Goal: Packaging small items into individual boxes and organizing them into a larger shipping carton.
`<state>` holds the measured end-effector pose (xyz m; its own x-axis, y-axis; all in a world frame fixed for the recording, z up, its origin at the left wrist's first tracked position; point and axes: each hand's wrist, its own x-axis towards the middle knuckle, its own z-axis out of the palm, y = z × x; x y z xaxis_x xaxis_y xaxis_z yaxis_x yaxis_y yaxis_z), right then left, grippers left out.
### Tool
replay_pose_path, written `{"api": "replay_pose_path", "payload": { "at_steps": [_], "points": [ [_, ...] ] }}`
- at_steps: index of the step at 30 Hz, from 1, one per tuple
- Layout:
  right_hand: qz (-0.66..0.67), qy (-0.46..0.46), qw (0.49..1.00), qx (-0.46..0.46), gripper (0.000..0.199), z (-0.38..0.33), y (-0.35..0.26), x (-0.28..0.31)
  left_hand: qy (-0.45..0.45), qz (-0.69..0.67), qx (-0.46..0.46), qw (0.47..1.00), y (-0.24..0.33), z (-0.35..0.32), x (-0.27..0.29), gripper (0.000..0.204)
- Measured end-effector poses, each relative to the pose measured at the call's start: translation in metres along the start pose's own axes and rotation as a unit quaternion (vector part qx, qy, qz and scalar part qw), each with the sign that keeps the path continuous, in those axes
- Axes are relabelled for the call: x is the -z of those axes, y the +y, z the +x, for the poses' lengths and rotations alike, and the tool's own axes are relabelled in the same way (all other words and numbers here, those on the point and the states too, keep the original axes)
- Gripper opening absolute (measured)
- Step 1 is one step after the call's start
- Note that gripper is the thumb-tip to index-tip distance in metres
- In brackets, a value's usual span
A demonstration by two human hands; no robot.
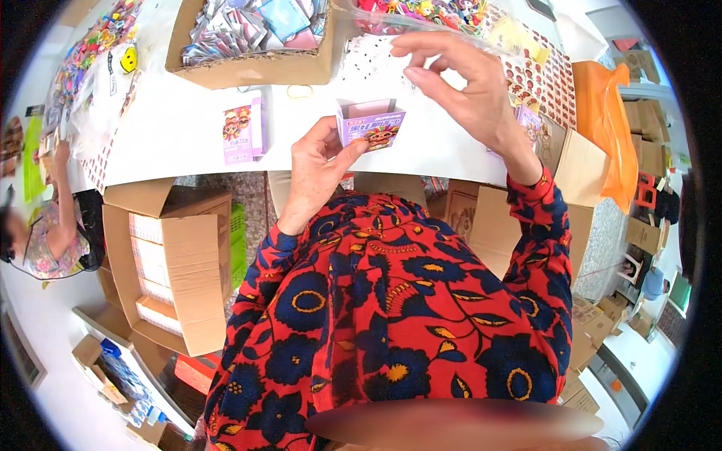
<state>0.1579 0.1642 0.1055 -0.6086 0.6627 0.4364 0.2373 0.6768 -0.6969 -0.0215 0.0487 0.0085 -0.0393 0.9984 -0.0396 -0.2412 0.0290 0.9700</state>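
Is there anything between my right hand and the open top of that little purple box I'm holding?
Nothing visible. The left hand grips the small purple box by its lower left corner, its top open. The right hand hovers just above and right of the opening, fingertips pinched, with only bare white table showing between them.

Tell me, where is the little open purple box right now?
In the head view, the small purple box sits near the centre over the white table, pinched by the left hand, with the right hand just above it.

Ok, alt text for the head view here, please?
Left hand holds an open small purple box above a white table; right hand hovers over it, fingers pinched. A cardboard box of packets sits behind.
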Motion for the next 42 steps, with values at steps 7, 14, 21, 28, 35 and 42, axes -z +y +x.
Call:
{"api": "replay_pose_path", "payload": {
  "at_steps": [7,14,21,28,35,42],
  "points": [
    [0.059,0.020,0.998,-0.008,0.038,-0.050,0.011,-0.029,0.004,-0.004,-0.032,0.999,0.013,0.002,-0.002,0.026],
    [0.165,0.032,0.985,-0.048,0.030,-0.053,0.017,-0.043,-0.032,0.084,0.002,0.996,0.011,-0.004,0.007,0.035],
    [0.175,0.034,0.981,-0.080,0.028,-0.056,0.014,-0.044,0.037,0.167,-0.160,0.972,0.011,-0.009,0.001,0.070],
    [0.154,0.006,0.986,-0.068,0.025,-0.060,0.014,-0.043,-0.005,0.208,-0.146,0.967,0.016,-0.010,0.006,0.063],
    [0.184,-0.054,0.978,-0.086,0.026,-0.065,0.017,-0.040,-0.036,0.171,-0.159,0.972,0.012,-0.014,0.013,0.050],
    [0.361,-0.054,0.907,-0.209,0.039,-0.076,0.000,-0.051,-0.043,0.153,-0.070,0.985,0.009,-0.037,0.017,0.037]
  ]
}}
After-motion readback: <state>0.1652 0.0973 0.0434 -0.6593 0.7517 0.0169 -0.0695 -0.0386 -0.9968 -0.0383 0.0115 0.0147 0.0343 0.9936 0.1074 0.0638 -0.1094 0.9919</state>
